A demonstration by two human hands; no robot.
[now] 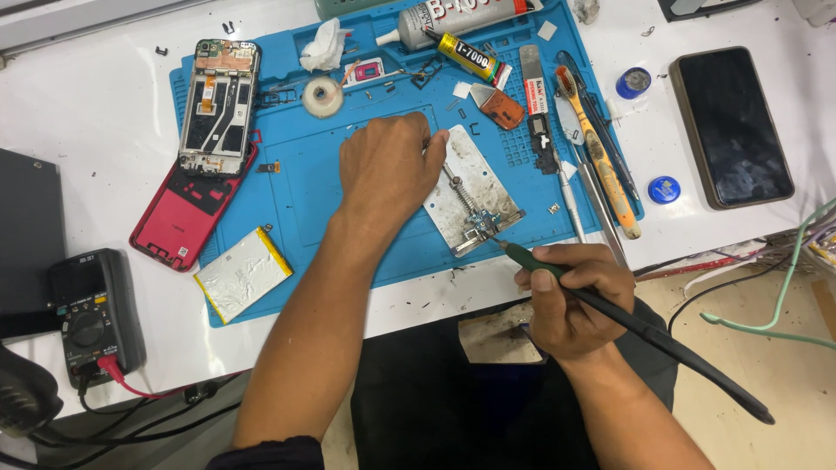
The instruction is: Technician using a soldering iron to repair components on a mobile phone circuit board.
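My left hand rests on the blue work mat, fingers curled against the upper left edge of a worn metal holder plate. A small clamped part sits near the plate's lower end. My right hand grips a soldering iron with a green and black handle, its thin tip touching the clamped part. The iron's black cord runs off to the lower right.
An opened phone frame and red back cover lie at the mat's left, a silver battery below them. Glue tubes, tweezers and a toothbrush lie at the right, a dark phone beyond. A multimeter sits at the left.
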